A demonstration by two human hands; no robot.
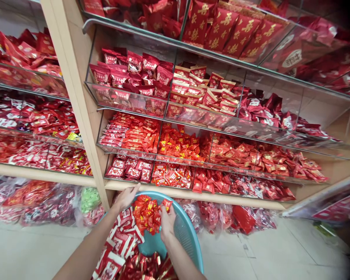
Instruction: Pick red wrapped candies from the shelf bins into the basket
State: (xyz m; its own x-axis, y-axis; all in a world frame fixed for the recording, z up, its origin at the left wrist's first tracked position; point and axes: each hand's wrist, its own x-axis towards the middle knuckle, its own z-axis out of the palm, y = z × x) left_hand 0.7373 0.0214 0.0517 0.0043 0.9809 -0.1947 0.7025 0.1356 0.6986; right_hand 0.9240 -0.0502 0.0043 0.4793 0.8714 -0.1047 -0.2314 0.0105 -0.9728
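A turquoise plastic basket (189,237) stands in front of me with several kinds of wrapped sweets in it. Orange-red sweets (146,217) are heaped at its far side, red-and-white packets (124,237) lie on the left, and dark red shiny wrappers (146,268) are nearest me. My right hand (167,221) is closed on a small red candy packet (166,203), over the basket's right part. My left hand (128,197) is at the far left rim, close to the shelf's bottom edge, its fingers stretched out and seemingly holding nothing. Its palm side is hidden.
Clear-fronted shelves (175,155) of red packets rise right behind the basket. A wooden upright (76,97) divides them from another rack on the left. Under the bottom board, plastic bags of sweets (41,202) lie on the tiled floor (236,256).
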